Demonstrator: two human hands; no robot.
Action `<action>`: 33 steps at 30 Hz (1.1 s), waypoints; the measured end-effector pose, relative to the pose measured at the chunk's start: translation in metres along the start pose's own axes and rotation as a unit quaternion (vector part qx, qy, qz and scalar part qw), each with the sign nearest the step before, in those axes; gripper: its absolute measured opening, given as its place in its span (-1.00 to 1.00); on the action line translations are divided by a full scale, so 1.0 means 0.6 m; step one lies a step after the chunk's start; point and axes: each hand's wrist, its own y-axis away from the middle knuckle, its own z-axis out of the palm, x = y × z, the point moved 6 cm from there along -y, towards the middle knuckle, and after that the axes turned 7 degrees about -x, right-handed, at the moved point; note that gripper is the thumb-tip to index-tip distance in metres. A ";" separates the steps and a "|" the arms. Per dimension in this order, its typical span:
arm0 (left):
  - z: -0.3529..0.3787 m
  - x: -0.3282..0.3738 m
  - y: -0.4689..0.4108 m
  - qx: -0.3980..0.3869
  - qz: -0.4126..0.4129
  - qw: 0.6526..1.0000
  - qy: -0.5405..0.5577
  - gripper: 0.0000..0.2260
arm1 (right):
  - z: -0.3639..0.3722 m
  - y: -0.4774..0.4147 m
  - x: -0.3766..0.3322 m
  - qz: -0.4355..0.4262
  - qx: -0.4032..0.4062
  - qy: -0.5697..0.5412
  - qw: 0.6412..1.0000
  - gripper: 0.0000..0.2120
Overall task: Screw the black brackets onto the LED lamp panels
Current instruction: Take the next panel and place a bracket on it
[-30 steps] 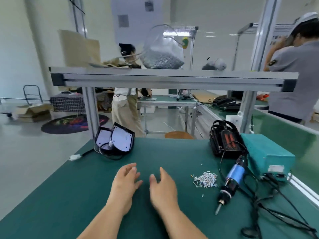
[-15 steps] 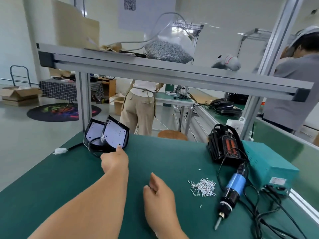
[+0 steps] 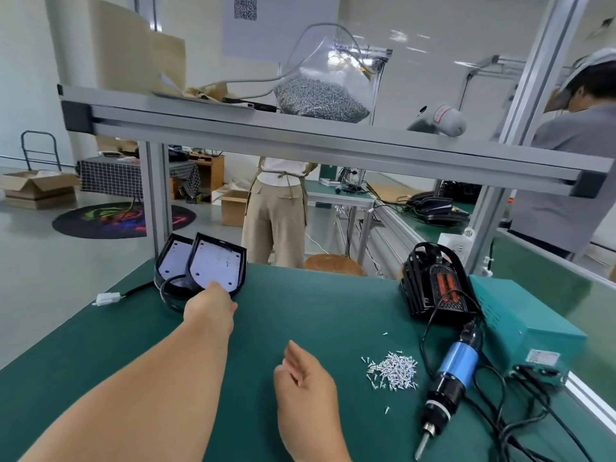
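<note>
Panels: two LED lamp panels (image 3: pixel 216 266), black-framed and white-faced, propped at far left of worktop (image 3: pixel 300 315), cable (image 3: pixel 166 288) looped below. Probably rigid and light; hold by frame, not face. Left hand (image 3: pixel 210 306) touches nearer one's lower rim, grip unclear. Right hand (image 3: pixel 306 385) lies relaxed, empty. Screws (image 3: pixel 393 370) and screwdriver (image 3: pixel 453 375) lie right, well apart. Cable may snag.
</note>
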 end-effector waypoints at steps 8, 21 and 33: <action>-0.037 -0.006 0.112 -0.114 0.079 0.990 0.022 -0.92 | -0.004 -0.002 -0.014 -0.013 0.005 -0.019 1.000 -0.56; 0.018 -0.124 0.311 -0.348 0.013 0.932 -0.100 -0.79 | -0.061 0.003 -0.039 -0.092 0.173 -0.209 0.958 -0.64; -0.030 -0.076 0.243 -0.348 -0.134 0.927 0.050 -0.07 | -0.047 0.013 -0.048 -0.059 0.009 -0.319 0.946 -0.59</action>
